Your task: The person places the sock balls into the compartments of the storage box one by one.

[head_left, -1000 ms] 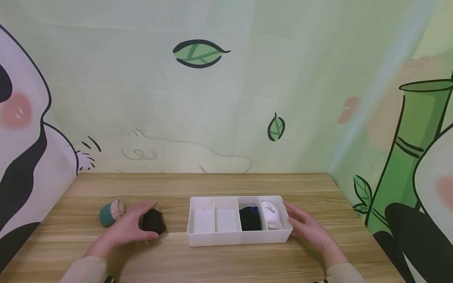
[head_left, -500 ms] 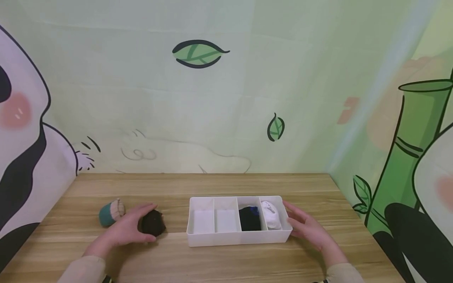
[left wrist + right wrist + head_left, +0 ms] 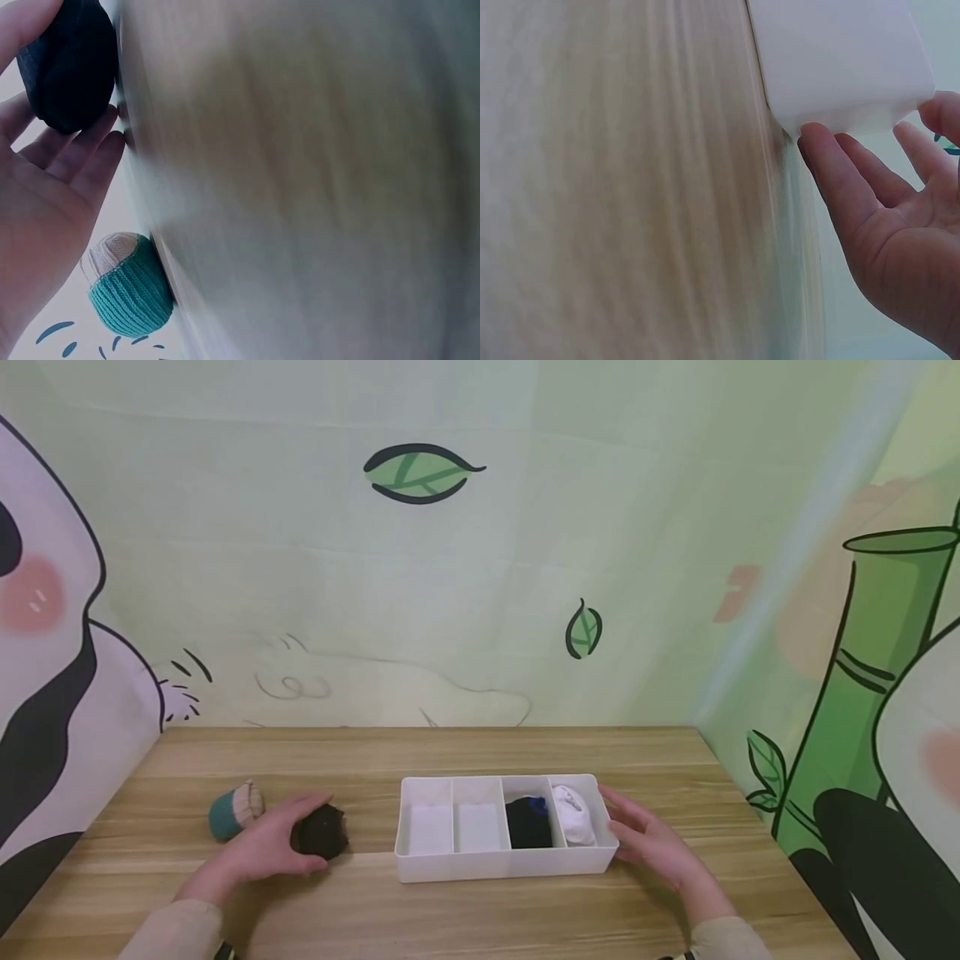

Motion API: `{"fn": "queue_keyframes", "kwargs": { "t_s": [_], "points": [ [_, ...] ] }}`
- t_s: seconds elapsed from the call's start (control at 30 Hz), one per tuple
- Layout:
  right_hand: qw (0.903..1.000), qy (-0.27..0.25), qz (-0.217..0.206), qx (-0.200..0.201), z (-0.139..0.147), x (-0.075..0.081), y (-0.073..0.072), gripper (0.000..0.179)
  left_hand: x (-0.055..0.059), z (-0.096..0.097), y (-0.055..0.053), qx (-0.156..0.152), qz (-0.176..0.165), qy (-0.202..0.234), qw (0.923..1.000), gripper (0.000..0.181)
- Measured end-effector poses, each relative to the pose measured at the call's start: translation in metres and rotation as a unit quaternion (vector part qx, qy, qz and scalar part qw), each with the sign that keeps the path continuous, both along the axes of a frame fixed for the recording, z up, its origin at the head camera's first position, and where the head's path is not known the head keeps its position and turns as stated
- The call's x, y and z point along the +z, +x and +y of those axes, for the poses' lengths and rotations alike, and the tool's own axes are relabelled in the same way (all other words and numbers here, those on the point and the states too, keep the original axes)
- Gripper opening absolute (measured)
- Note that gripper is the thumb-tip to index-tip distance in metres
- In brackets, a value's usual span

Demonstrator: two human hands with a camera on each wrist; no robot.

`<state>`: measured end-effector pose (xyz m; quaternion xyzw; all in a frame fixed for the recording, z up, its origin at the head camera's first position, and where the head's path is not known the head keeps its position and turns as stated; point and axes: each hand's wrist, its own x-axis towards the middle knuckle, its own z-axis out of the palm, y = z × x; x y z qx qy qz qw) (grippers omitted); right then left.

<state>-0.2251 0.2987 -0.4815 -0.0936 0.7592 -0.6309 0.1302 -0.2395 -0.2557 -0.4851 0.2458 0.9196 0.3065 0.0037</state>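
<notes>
My left hand [image 3: 273, 837] holds a rolled-up dark sock bundle [image 3: 322, 832] on the wooden table, thumb on the near side and fingers behind. In the left wrist view, the dark sock bundle [image 3: 71, 67] sits between thumb and fingers. A white divided box [image 3: 506, 866] stands right of centre. My right hand [image 3: 656, 843] touches its right end with fairly straight fingertips; the right wrist view shows the fingertips against the white box end [image 3: 847, 60]. A black sock bundle with a blue patch [image 3: 529, 825] and a white one [image 3: 573, 818] fill the two right compartments.
A teal and beige knitted sock bundle [image 3: 234, 812] lies on the table [image 3: 480, 922], just behind the left wrist. The two left compartments of the box show bare floors. A printed cloth backdrop [image 3: 480, 568] rises behind the table's far edge.
The left thumb and the dark sock bundle have shifted slightly to the left. The right hand and the box have stayed put.
</notes>
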Motion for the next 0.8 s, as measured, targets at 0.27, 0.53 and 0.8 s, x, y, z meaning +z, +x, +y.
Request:
{"fn": "queue_keyframes", "kwargs": {
  "t_s": [0.27, 0.53, 0.8],
  "points": [
    [1.0, -0.005, -0.004, 0.004, 0.0006, -0.0003, -0.0007, 0.063, -0.0009, -0.0028, -0.0018, 0.01, 0.007, -0.005, 0.9999, 0.088],
    [0.9999, -0.007, -0.007, -0.001, 0.0007, -0.0003, -0.0009, 0.062, 0.0039, 0.0, -0.0018, 0.03, -0.009, -0.011, 0.9994, 0.087],
    [1.0, -0.003, -0.007, -0.001, 0.0015, 0.0001, -0.0009, 0.062, 0.0077, 0.0038, -0.0017, 0.043, -0.018, -0.014, 0.9988, 0.086]
  ]
}}
